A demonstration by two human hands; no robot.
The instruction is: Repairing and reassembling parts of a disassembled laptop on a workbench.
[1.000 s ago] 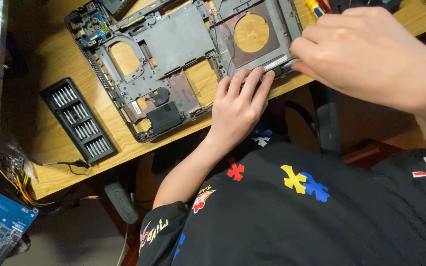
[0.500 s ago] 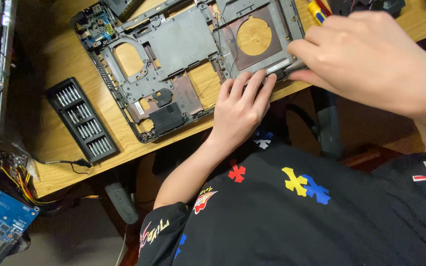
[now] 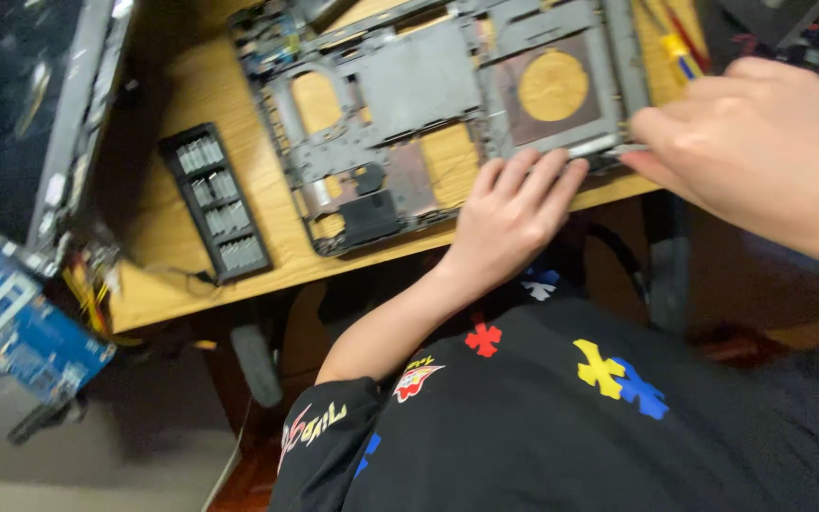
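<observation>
Looking down from my head, my left hand [image 3: 514, 213] lies flat and open, fingers together, on the near edge of the grey laptop chassis [image 3: 438, 104]. Its fingertips rest on the frame just beside a thin silver strip [image 3: 591, 148] along that edge.

My right hand [image 3: 760, 152] comes in from the right, large and blurred because it is close to the camera. Its fingers are curled and pinched together at the near right corner of the chassis, where the silver strip ends. I cannot tell whether they actually grip the strip or only press on the corner.

The chassis lies on the wooden bench [image 3: 201, 275], tilted against the bench edge, its near right part reaching that edge. It is stripped: bare openings show the wood through it, and a round yellow-brown patch [image 3: 552, 85] sits in the far right section.

To the left of the chassis, apart from it, a black tray of screwdriver bits [image 3: 215, 201] lies on the bench. Further left stands a dark panel with a grey rim [image 3: 68, 133], and below it, off the bench edge, a blue circuit board [image 3: 21, 327]. A yellow-handled tool [image 3: 677, 52] lies at the far right, just beyond the chassis. My black shirt with coloured puzzle-piece prints [image 3: 599, 417] fills the near part.
</observation>
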